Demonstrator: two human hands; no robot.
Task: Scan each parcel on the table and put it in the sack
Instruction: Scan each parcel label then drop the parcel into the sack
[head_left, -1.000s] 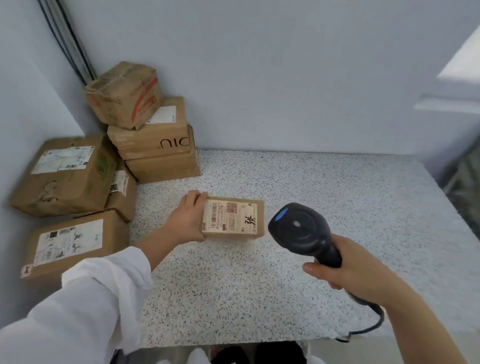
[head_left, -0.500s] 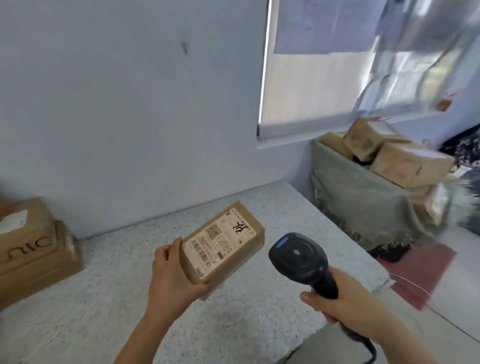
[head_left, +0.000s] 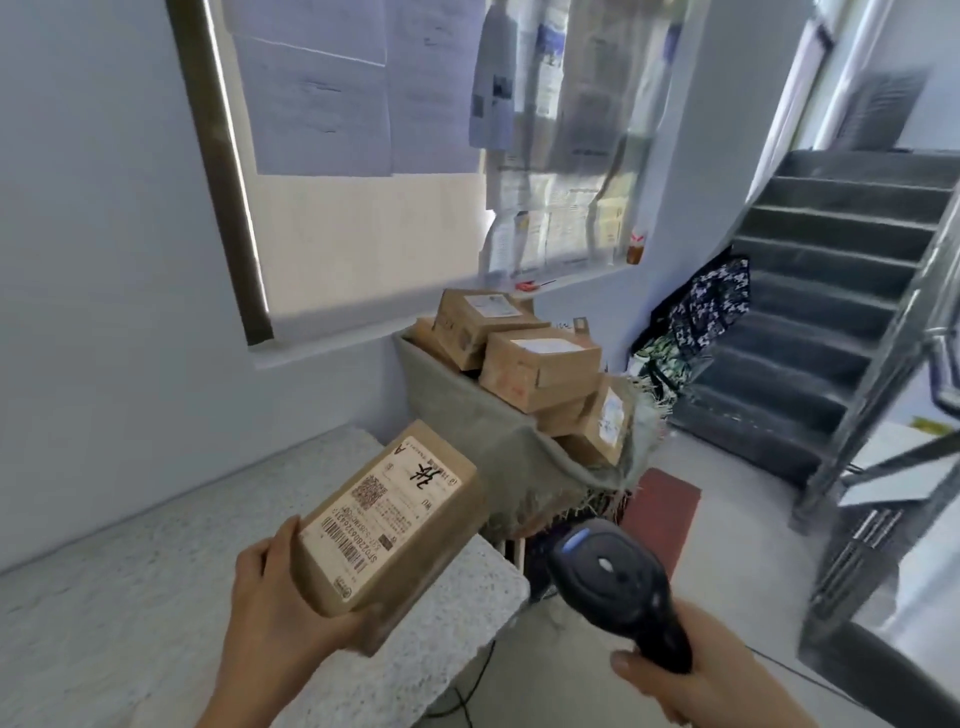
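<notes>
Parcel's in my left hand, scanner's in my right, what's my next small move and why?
If it's scanned, probably swing the parcel forward and right over the sack. Your left hand holds it lifted off the table, label up, and the sack, already holding boxes, stands just beyond the table's end.

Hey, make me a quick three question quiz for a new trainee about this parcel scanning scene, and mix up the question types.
1. True or false: the left hand holds the parcel, label up.
2. What grips the scanner? A) left hand B) right hand C) nothing
3. Fill in: the sack already holds several cardboard ____.
Key: 1 true; 2 B; 3 boxes.
</notes>
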